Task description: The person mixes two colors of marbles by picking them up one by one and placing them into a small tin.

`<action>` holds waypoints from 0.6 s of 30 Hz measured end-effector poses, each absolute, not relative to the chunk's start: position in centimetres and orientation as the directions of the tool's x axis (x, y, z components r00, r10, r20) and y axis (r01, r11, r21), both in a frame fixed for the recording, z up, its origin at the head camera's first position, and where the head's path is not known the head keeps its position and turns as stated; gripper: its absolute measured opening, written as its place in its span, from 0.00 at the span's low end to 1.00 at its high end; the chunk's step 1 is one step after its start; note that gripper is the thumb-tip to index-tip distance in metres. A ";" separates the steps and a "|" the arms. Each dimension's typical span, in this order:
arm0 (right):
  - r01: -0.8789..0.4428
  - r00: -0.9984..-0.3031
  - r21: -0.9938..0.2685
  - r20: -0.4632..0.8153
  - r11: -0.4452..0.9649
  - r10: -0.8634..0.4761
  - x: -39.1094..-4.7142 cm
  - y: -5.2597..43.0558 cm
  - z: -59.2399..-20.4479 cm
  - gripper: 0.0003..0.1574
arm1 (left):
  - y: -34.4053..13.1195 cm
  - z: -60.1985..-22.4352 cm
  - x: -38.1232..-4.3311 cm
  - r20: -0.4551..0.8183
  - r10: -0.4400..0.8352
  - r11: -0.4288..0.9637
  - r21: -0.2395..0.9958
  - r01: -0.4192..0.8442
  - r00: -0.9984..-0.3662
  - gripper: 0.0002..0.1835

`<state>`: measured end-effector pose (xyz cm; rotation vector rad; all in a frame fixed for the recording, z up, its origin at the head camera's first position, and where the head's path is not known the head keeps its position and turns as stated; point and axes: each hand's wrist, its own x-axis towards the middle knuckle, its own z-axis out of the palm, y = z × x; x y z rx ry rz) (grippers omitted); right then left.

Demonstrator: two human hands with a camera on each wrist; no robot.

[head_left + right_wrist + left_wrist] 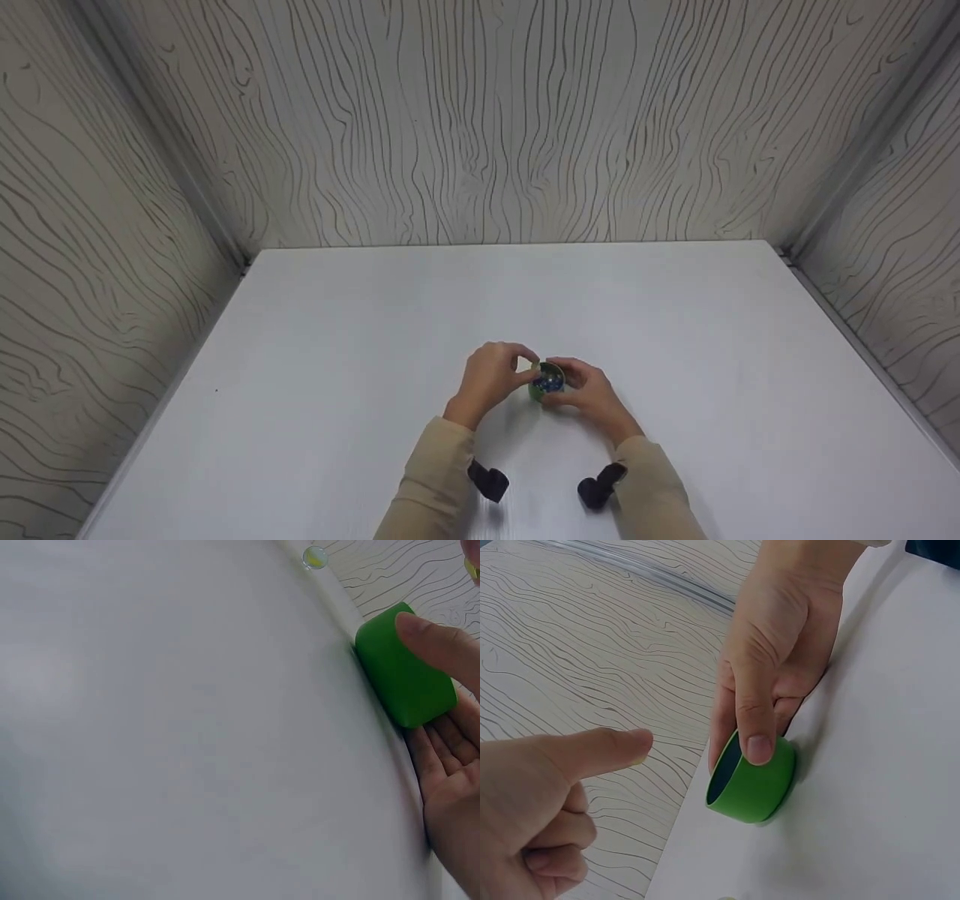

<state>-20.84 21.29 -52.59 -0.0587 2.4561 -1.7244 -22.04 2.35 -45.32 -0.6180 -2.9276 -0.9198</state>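
A small green cup [535,391] stands on the white table with shiny, bluish marbles [550,381] inside. My right hand [596,400] grips it from the right; its thumb [757,720] lies along the outer wall. At the cup's left rim is my left hand [487,379], thumb and index finger pinching a small yellowish marble, mostly covered by the fingertips. A bit of that yellow marble [472,568] shows in the right wrist view. A clear glass marble [315,557] with a yellow core lies on the table near the cup.
The white table [337,322] meets wood-grain panels [465,127] at the back and sides. Black wrist cameras [598,491] are strapped over both beige sleeves [431,480]. A tiny dark speck [217,390] marks the table's left part.
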 end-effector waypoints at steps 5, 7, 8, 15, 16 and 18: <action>0.045 -0.989 -0.940 -0.090 0.338 -0.117 -20.9 21.3 -52.5 0.39 | 2.6 -45.5 -22.3 0.132 0.372 0.754 0.534 0.382 -0.919 0.11; 0.028 -0.989 -0.939 -0.076 0.342 -0.127 -21.0 21.4 -52.6 0.39 | 2.7 -45.5 -22.4 0.132 0.373 0.753 0.536 0.383 -0.918 0.11; 0.021 -0.988 -0.941 -0.070 0.337 -0.135 -21.0 21.4 -52.6 0.39 | 2.8 -45.6 -22.4 0.135 0.375 0.750 0.537 0.386 -0.917 0.11; 0.005 -0.986 -0.947 -0.058 0.320 -0.156 -21.2 21.5 -52.9 0.39 | 3.2 -45.9 -22.5 0.152 0.383 0.743 0.535 0.402 -0.911 0.10; 0.005 -0.987 -0.947 -0.057 0.320 -0.153 -21.2 21.5 -52.9 0.39 | 3.2 -46.0 -22.5 0.150 0.383 0.745 0.534 0.401 -0.912 0.10; 0.007 -0.987 -0.947 -0.058 0.320 -0.148 -21.2 21.5 -52.9 0.39 | 3.3 -46.1 -22.6 0.148 0.382 0.749 0.529 0.400 -0.912 0.10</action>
